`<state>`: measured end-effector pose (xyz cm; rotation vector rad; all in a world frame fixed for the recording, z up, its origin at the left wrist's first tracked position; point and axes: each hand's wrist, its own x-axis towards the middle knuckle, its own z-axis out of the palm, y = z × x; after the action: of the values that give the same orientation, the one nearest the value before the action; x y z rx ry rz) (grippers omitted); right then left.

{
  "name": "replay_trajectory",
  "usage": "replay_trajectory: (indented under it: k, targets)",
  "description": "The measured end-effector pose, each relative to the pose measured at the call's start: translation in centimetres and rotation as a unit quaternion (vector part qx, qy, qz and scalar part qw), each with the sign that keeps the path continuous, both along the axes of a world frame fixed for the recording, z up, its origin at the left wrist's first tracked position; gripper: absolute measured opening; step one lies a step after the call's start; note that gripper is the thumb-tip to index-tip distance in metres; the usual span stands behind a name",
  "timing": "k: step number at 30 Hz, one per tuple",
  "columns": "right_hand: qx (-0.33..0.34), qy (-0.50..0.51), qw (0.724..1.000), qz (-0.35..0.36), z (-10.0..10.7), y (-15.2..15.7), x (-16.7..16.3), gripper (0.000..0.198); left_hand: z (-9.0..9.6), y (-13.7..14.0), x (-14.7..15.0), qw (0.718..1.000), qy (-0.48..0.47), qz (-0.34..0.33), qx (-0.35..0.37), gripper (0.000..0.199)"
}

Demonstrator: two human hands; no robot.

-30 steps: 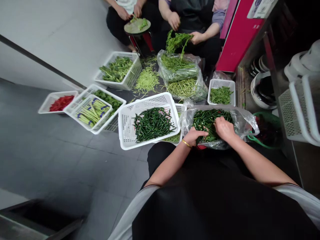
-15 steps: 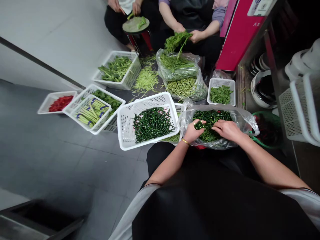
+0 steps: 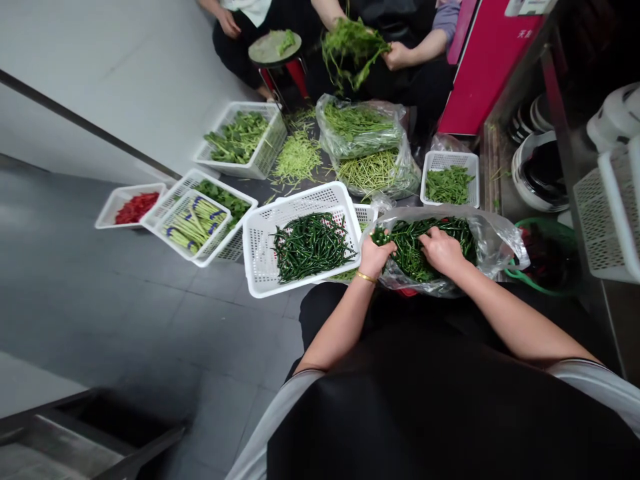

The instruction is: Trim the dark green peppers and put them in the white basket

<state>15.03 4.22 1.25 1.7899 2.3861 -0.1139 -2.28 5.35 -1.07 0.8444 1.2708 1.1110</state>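
A clear plastic bag (image 3: 495,233) of long, dark green chili peppers (image 3: 413,257) lies open before my lap. My left hand (image 3: 375,257), with a gold bracelet at the wrist, is closed round a small bunch of these peppers at the bag's left side. Inside the bag, my right hand (image 3: 443,252) has its fingers curled down onto the peppers; the fingertips are partly hidden among them. Just left of the bag, a white perforated basket (image 3: 257,243) holds a heap of the same green chili peppers (image 3: 313,247).
Baskets of red peppers (image 3: 136,208), bundled green stalks (image 3: 197,223) and leafy greens (image 3: 237,137) stand leftward. Ahead, a co-worker's hand (image 3: 399,56) holds greens over a plastic bag (image 3: 407,167). A green basket (image 3: 545,257) and metal shelf (image 3: 565,127) are at right.
My left hand has moved left with its bunch of peppers, away from my right hand. One co-worker has lifted the greens; another's hand has left the stool top. The view has shifted slightly.
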Motion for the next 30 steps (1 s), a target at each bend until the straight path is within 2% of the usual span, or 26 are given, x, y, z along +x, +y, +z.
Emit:
replay_trajectory:
  k: [3,6,10,13,16,18,22,25,27,28,30]
  targets:
    - [-0.056,0.012,0.993,0.105,-1.5,1.1,-0.8,0.041,0.6,0.2,-0.6,0.996,-0.081,-0.026,-0.022,0.026]
    - [-0.078,0.029,0.987,0.137,-1.9,1.9,-0.5,0.034,0.5,-0.1,-0.5,0.994,-0.086,-0.059,-0.02,0.022]
    - [-0.028,0.096,0.985,0.14,0.1,1.7,1.9,0.02,-0.4,-0.4,0.2,0.997,-0.034,-0.066,0.022,0.022]
    - [-0.032,0.132,0.984,0.116,1.5,0.6,3.2,0.017,-0.9,-0.7,1.1,0.992,-0.05,-0.107,0.042,0.028]
    - [-0.033,0.198,0.978,0.057,1.4,-0.7,3.1,0.02,-0.9,-1.2,2.1,0.987,-0.096,-0.129,0.023,0.026]
    - [-0.045,0.265,0.963,0.027,0.9,-1.4,3.0,0.024,-0.7,-1.6,2.4,0.988,-0.093,-0.127,0.011,0.023]
    - [-0.142,0.344,0.927,0.05,1.1,-2.5,3.8,0.033,0.1,-2.3,1.8,0.983,-0.054,-0.175,0.009,0.023]
    - [-0.258,0.348,0.898,0.08,2.4,-2.8,4.8,0.032,1.3,-2.7,0.7,0.971,-0.014,-0.237,0.023,0.023]
    - [-0.309,0.326,0.886,0.113,3.5,-2.6,5.0,0.028,2.1,-2.9,0.0,0.962,0.002,-0.274,0.026,0.024]
    - [-0.314,0.307,0.888,0.137,4.0,-2.4,4.9,0.027,2.5,-3.1,-0.3,0.957,0.01,-0.29,0.025,0.024]
    - [-0.282,0.26,0.905,0.184,4.8,-2.0,4.4,0.026,2.9,-3.4,-0.7,0.946,0.025,-0.324,0.017,0.027]
